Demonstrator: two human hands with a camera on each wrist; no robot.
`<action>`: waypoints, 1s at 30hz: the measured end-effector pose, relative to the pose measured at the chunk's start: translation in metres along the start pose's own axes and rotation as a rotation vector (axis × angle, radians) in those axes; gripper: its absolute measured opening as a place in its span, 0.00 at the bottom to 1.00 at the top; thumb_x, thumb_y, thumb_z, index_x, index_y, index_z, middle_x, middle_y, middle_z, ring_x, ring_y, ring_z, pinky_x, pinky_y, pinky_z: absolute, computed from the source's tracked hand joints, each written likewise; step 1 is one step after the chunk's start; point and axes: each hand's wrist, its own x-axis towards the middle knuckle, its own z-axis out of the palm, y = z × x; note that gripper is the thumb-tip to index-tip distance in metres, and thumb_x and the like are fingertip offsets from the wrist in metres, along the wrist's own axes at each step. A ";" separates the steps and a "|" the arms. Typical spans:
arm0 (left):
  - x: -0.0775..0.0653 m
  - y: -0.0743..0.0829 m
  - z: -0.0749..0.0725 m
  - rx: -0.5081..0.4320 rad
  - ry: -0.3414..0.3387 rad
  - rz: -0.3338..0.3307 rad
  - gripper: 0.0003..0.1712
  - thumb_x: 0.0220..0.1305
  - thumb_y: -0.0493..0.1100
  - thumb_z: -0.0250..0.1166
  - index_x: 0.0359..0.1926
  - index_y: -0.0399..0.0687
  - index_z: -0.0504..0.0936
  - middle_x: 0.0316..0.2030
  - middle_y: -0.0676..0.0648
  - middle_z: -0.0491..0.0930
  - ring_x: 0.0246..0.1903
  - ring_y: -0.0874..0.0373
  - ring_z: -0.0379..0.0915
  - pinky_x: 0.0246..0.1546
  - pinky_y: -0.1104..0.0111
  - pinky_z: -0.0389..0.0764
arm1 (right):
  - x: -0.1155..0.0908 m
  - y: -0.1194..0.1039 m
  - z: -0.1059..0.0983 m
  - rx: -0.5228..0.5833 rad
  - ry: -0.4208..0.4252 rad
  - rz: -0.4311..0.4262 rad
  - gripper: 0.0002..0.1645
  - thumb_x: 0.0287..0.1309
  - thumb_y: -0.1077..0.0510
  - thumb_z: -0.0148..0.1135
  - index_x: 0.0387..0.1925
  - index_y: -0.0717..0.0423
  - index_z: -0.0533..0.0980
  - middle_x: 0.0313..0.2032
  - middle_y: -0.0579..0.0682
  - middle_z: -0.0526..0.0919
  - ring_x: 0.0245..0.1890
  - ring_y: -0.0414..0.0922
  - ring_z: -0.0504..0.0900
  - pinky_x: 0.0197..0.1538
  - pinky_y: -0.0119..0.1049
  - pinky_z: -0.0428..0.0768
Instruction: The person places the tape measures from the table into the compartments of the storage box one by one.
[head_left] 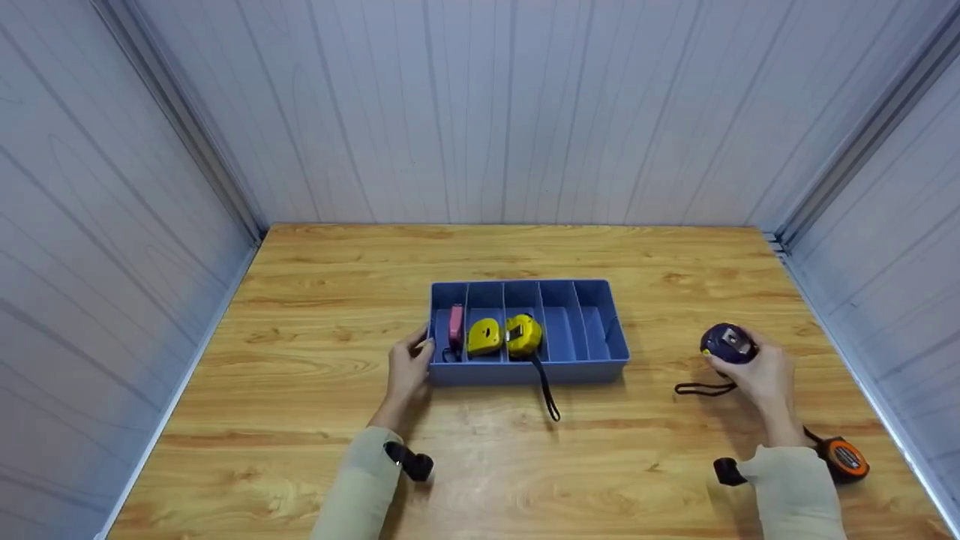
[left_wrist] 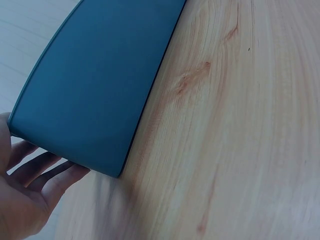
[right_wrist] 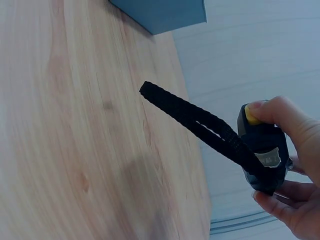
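At its left end, my left hand holds the blue divided tray, thumb at the rim and fingers against the outer wall. Three tape measures lie in its left compartments: a pink one, a yellow one and a larger yellow one whose black strap hangs over the front wall. To the right of the tray, my right hand grips a dark purple tape measure above the table. My right thumb lies on its yellow button, and its black wrist strap dangles free.
An orange and black tape measure lies on the wooden table beside my right forearm. The tray's two right compartments hold nothing. Pale panel walls close in the table at the back and both sides.
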 end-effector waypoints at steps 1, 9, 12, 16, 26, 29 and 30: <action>0.000 0.000 0.000 0.001 0.001 0.002 0.23 0.58 0.34 0.53 0.56 0.39 0.70 0.49 0.39 0.74 0.41 0.44 0.71 0.14 0.74 0.67 | -0.001 -0.002 0.000 0.001 0.003 -0.010 0.42 0.36 0.56 0.72 0.52 0.74 0.67 0.44 0.73 0.72 0.43 0.66 0.71 0.44 0.57 0.68; 0.001 0.001 0.002 -0.002 0.000 0.015 0.22 0.58 0.33 0.53 0.56 0.37 0.70 0.49 0.37 0.73 0.43 0.44 0.71 0.21 0.73 0.72 | -0.004 -0.016 0.002 0.022 -0.001 -0.049 0.42 0.35 0.55 0.72 0.52 0.73 0.67 0.44 0.73 0.72 0.42 0.65 0.72 0.42 0.57 0.69; 0.002 0.000 0.001 0.040 -0.001 0.056 0.22 0.58 0.33 0.53 0.55 0.36 0.71 0.48 0.36 0.74 0.41 0.44 0.72 0.17 0.74 0.70 | -0.005 -0.023 0.004 0.020 0.007 -0.072 0.41 0.34 0.55 0.73 0.51 0.72 0.68 0.43 0.72 0.73 0.41 0.65 0.72 0.41 0.56 0.70; 0.002 0.001 0.001 0.066 -0.005 0.091 0.22 0.58 0.33 0.53 0.55 0.34 0.71 0.48 0.35 0.74 0.41 0.44 0.73 0.18 0.76 0.70 | -0.006 -0.031 0.007 0.029 0.024 -0.114 0.38 0.33 0.58 0.73 0.49 0.72 0.70 0.42 0.71 0.74 0.39 0.65 0.73 0.39 0.56 0.71; 0.001 0.001 0.002 0.047 -0.001 0.052 0.22 0.58 0.33 0.53 0.56 0.37 0.70 0.48 0.37 0.74 0.41 0.45 0.72 0.18 0.75 0.70 | -0.008 -0.053 0.014 0.101 -0.018 -0.124 0.39 0.32 0.59 0.73 0.49 0.72 0.70 0.43 0.71 0.73 0.42 0.65 0.72 0.41 0.57 0.70; 0.000 0.002 0.003 0.024 -0.005 0.036 0.22 0.58 0.33 0.53 0.56 0.37 0.70 0.49 0.36 0.73 0.41 0.44 0.72 0.21 0.74 0.71 | -0.008 -0.058 0.016 0.117 -0.010 -0.149 0.38 0.30 0.60 0.74 0.48 0.72 0.71 0.42 0.70 0.74 0.42 0.64 0.72 0.42 0.56 0.70; 0.000 0.002 0.003 0.016 -0.006 0.031 0.23 0.58 0.33 0.53 0.56 0.37 0.69 0.49 0.36 0.73 0.41 0.44 0.71 0.21 0.73 0.72 | -0.008 -0.060 0.017 0.123 -0.011 -0.154 0.39 0.30 0.60 0.74 0.48 0.72 0.71 0.42 0.70 0.74 0.42 0.64 0.72 0.42 0.56 0.70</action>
